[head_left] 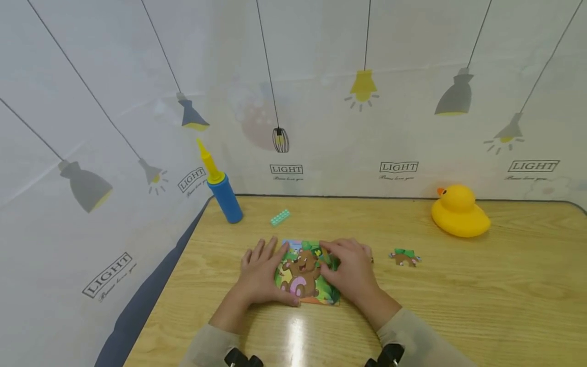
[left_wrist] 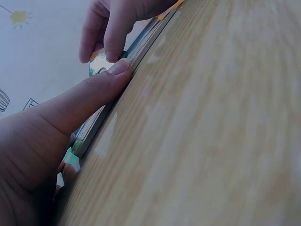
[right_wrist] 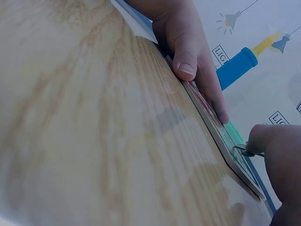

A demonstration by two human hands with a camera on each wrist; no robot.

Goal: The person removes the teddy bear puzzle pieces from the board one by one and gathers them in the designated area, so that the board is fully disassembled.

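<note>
A bear picture puzzle board [head_left: 303, 278] lies flat on the wooden table [head_left: 458, 306]. My left hand [head_left: 262, 269] rests flat on its left part with fingers straight, and the thumb [left_wrist: 101, 84] presses against the board's front edge [left_wrist: 94, 126]. My right hand [head_left: 347, 266] has its fingers curled over the board's upper right part and pinches a puzzle piece [left_wrist: 97, 66] down onto it. The right wrist view shows the board edge [right_wrist: 218, 128] with my left hand's fingers [right_wrist: 190, 54] on it. A loose puzzle piece [head_left: 405, 257] lies on the table to the right.
A yellow rubber duck [head_left: 460, 211] sits at the back right. A blue hand pump [head_left: 223, 191] with a yellow nozzle stands at the back left, with a small teal brick [head_left: 280, 217] beside it. A printed curtain [head_left: 321, 102] closes off the back and left.
</note>
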